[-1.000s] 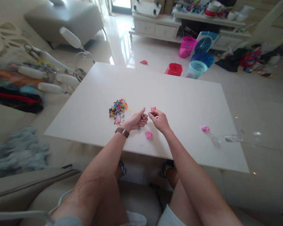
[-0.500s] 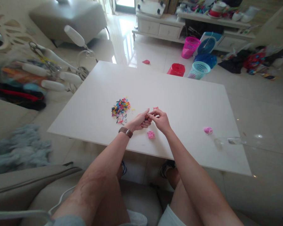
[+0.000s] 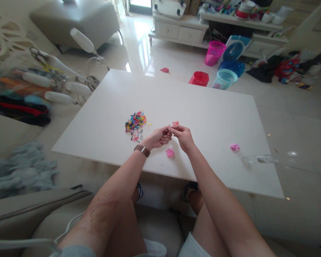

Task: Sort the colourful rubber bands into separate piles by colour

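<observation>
My left hand is curled around a small bunch of hair clips, dark with some red showing. Against it, the fingertips of my right hand are pinched together at the top of the bunch; what lies between them is too small to make out. Left of my hands is a loose pile of multicoloured hair clips, with a few strays at its lower edge. Several red clips lie just beyond my fingers. Nearer to me sits a little heap of pink clips.
Everything lies on a white table. A pink bundle and a clear glass-like object are at its right. Past the far edge stand a red bin and a light blue basket. A white lamp reaches in at left.
My right fingers have shifted slightly up and away from the bunch, showing more of the clips in my left hand. The whole view has drifted slightly.
</observation>
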### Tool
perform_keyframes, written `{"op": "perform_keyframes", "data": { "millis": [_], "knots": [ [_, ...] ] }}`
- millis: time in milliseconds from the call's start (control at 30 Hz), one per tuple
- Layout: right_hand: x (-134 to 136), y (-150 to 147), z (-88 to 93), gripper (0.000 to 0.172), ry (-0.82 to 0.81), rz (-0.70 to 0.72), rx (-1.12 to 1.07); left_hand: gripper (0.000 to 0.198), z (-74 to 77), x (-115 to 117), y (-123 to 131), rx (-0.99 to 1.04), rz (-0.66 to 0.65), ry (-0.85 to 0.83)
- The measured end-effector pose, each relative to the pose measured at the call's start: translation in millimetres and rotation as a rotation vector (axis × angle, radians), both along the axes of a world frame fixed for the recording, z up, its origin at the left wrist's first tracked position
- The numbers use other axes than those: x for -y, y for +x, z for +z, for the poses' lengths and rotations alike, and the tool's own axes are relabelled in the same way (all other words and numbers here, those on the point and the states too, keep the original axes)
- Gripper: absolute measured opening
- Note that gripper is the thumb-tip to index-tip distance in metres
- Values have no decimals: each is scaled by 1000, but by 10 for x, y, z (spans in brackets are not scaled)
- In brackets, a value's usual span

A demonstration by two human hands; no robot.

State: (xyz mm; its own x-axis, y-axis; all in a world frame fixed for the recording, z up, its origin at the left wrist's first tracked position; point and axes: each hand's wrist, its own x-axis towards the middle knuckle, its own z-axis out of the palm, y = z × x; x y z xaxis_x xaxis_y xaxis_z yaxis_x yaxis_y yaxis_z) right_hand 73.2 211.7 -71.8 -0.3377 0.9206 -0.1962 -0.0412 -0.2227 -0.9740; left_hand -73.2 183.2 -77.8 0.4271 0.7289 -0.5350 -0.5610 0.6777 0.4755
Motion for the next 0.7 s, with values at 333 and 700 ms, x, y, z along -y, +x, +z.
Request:
{"op": "perform_keyframes", "data": {
  "millis": [333,700],
  "knots": [
    [-34,40,15,34,66,-45,104,46,62,23,-24,25,45,76],
    [-60,39,0,36,79,-72,4,45,52,23,-39,43,62,96]
  ]
}}
